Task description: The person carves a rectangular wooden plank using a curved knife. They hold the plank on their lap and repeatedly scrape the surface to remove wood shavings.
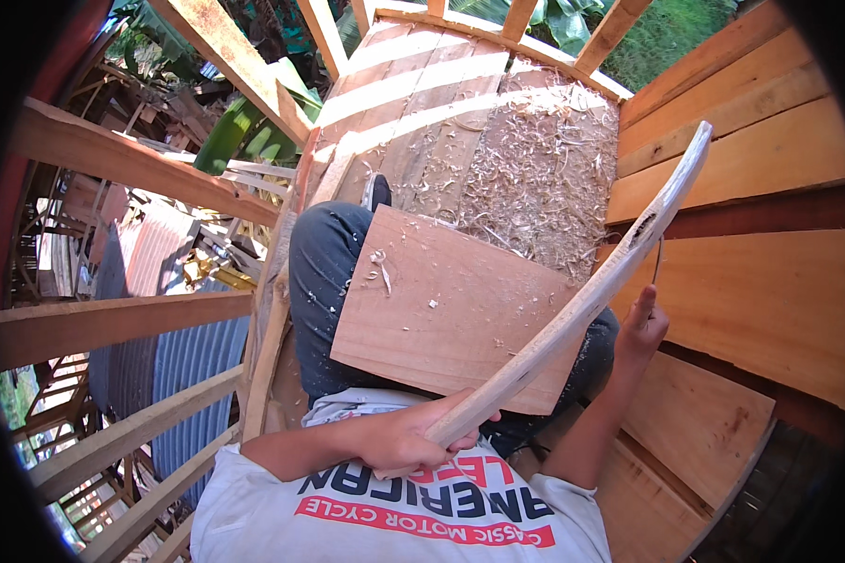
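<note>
A long, slightly curved piece of pale wood [573, 314] slants up from my chest toward the upper right. Its lower end is gripped in my left hand [399, 441], fingers wrapped round it. Near the upper part a darker, rough hollow shows in the wood. My right hand [641, 328] is closed round the handle of a knife [658, 263], whose thin dark blade points up beside the wood; the handle is mostly hidden, and whether the blade touches the wood I cannot tell. Across my lap lies a flat wooden board [441, 291] with a few shavings on it.
Curled wood shavings [545, 159] cover much of the plank floor [422, 94] ahead. A plank wall [742, 300] stands close on my right. Wooden rails [122, 324] border the left side, with corrugated metal sheets [197, 375] and scrap wood lower down beyond them.
</note>
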Action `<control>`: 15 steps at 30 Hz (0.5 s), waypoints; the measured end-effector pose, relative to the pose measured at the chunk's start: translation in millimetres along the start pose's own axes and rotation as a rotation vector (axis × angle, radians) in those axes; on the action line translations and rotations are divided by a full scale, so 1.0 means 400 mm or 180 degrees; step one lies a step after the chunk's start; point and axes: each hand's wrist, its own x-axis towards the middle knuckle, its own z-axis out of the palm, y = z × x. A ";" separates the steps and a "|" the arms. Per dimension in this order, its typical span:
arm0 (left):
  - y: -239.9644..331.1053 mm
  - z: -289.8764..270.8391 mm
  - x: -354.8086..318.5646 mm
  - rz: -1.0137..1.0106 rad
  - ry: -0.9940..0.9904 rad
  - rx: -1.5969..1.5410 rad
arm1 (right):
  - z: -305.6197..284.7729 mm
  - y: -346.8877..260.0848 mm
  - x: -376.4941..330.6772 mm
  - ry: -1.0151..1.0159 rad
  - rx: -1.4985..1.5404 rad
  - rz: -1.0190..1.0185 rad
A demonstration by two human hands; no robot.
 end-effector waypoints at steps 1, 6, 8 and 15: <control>0.016 0.006 -0.007 -0.0157 -0.0045 -0.0169 | -0.006 -0.009 -0.017 -0.0146 0.0161 -0.0019; 0.084 -0.004 0.002 0.0111 0.0240 -0.1030 | 0.028 -0.162 -0.185 -0.0982 0.0393 -0.0711; 0.090 -0.006 0.007 0.0120 0.0383 -0.0950 | 0.045 -0.189 -0.235 -0.1257 0.0041 -0.0944; 0.081 -0.010 -0.006 0.0313 0.0645 -0.0312 | 0.072 -0.179 -0.205 -0.1044 -0.0401 -0.1363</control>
